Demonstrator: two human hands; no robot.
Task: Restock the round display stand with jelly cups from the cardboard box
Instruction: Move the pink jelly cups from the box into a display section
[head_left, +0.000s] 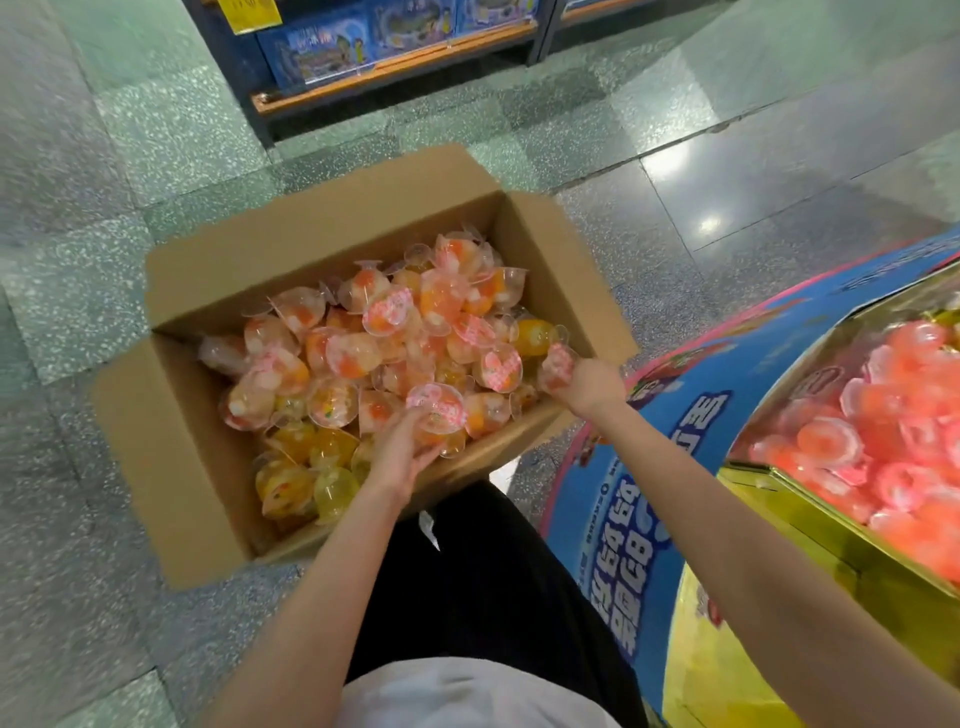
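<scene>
Now, box (208, 467): open on the floor, on the left, full of orange and yellow jelly cups (363, 364).
Left hand (402, 449): fingers curled under one cup (435, 408) at the near wall, holding it.
Right hand (589, 384): closed around a cup (557, 366) by the box's right edge.
Stand (623, 545): just right, pink cups already inside.
Tip: lift gently, carry across, set down softly, no squeezing.
</scene>
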